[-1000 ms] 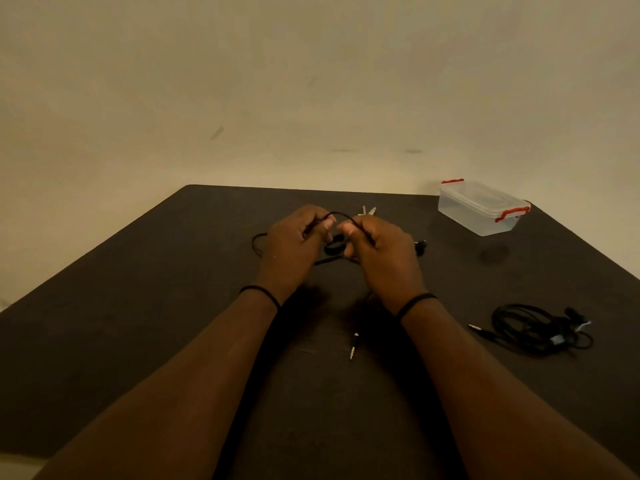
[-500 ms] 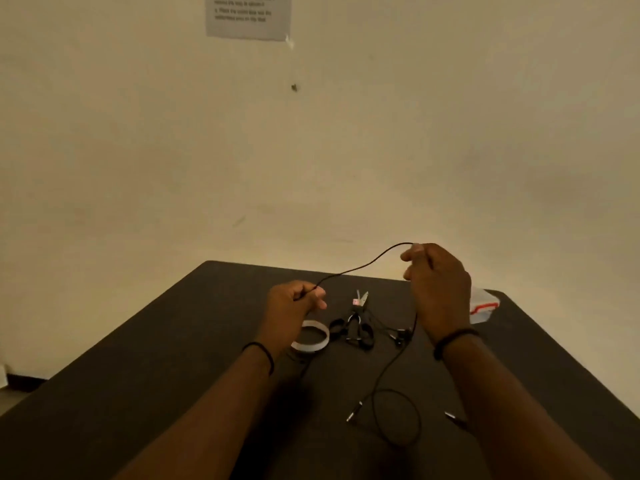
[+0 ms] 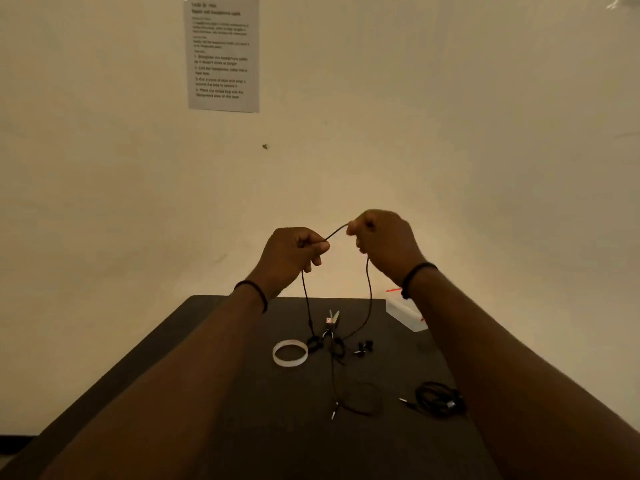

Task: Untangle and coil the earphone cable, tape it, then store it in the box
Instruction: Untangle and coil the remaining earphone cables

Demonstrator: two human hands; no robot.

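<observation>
Both hands are raised above the dark table, holding a black earphone cable. My left hand pinches the cable between thumb and fingers. My right hand grips it a short way along, with a taut span between them. From each hand a strand hangs down to the table, where the earbuds and the jack plug lie. A roll of clear tape lies left of the strands. The clear box with red clips is partly hidden behind my right wrist.
Scissors lie at the far middle of the table, by the hanging strands. A second, coiled black earphone set sits at the right near my right forearm. A printed sheet hangs on the wall.
Both hands have risen well above the table with the cable and come closer together. More cable now hangs off the table. The view has tilted upward.
</observation>
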